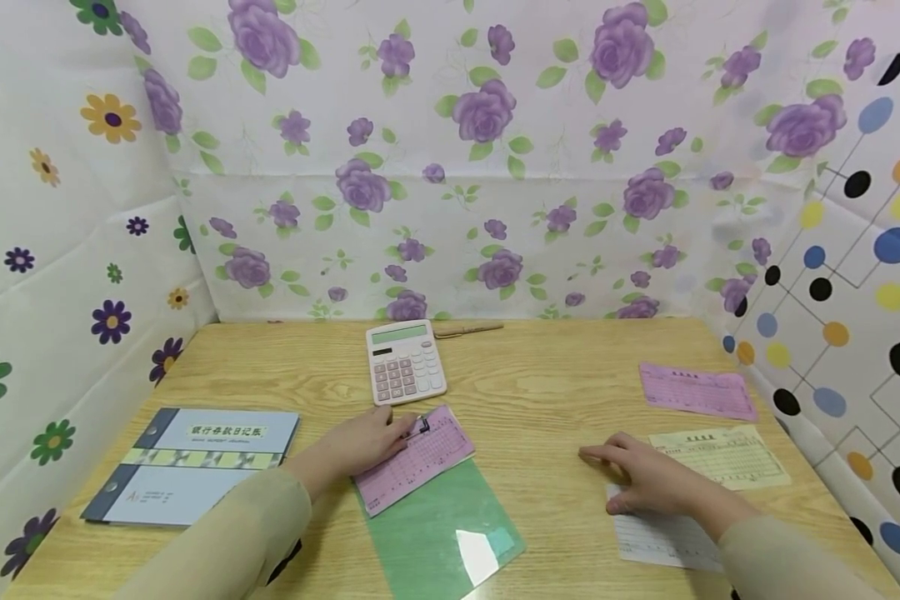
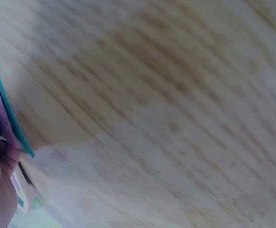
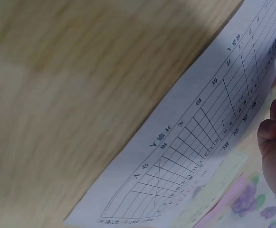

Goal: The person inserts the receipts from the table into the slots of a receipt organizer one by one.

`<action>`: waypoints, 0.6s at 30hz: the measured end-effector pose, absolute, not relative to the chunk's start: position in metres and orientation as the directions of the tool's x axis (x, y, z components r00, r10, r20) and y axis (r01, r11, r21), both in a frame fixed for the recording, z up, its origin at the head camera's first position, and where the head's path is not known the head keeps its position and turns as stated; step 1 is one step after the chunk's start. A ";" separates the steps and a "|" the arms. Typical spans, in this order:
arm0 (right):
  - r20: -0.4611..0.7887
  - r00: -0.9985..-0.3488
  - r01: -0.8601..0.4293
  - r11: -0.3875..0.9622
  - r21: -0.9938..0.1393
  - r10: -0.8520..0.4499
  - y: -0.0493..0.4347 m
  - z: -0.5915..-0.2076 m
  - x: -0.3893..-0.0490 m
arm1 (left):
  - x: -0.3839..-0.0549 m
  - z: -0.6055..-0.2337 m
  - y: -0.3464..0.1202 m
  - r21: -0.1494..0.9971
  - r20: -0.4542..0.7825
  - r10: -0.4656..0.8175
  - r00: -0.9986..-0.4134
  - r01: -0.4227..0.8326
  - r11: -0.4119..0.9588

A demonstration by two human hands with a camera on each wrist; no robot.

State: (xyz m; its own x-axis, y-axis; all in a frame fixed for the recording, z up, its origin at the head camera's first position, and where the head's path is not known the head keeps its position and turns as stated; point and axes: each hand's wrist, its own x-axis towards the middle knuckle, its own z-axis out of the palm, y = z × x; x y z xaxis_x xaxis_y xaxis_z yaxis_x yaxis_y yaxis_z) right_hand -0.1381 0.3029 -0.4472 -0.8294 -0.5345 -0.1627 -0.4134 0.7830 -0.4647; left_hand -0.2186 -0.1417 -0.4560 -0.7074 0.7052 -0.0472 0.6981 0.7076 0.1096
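- Atop the green folder point(image 1: 438, 533), left hand point(image 1: 363, 442) pinches the pink slip point(image 1: 423, 472) beside its black clip point(image 1: 423, 426)!
- Right hand point(image 1: 651, 479), loosely open and empty, over the white slip point(image 1: 660, 540).

the table point(image 1: 555, 375) looks like wood, grained yet smooth, with a soft sheen. the calculator point(image 1: 407, 362) has a smooth, hard plastic body. behind the calculator hangs a backdrop point(image 1: 457, 208) of matt, lightly creased cloth. on the calculator's near side, the clipped pink slip point(image 1: 420, 467) is matt paper, its black clip point(image 1: 422, 426) apparently metal; nearer still than the calculator, the green folder point(image 1: 420, 533) is smooth plastic, glossy enough for a white glare. left of the calculator, the ledger point(image 1: 187, 479) has a smooth card-like cover. right of the calculator, the yellow slip point(image 1: 727, 457) and white slip point(image 1: 663, 537) are thin, matt paper.
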 end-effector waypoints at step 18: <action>-0.089 -0.807 -0.499 0.756 -0.424 -0.583 0.222 -0.444 -0.178 | -0.217 -0.453 -0.140 0.130 -0.068 0.689 -0.722 0.678 0.724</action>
State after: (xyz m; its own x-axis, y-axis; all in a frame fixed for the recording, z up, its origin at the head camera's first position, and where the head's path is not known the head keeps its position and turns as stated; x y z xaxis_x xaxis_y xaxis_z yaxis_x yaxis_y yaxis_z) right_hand -0.1783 0.2221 -0.4440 -0.8075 -0.5831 -0.0894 -0.4988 0.7558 -0.4243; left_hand -0.2170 -0.1401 -0.4528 -0.7219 0.6886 -0.0680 0.6779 0.7235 0.1303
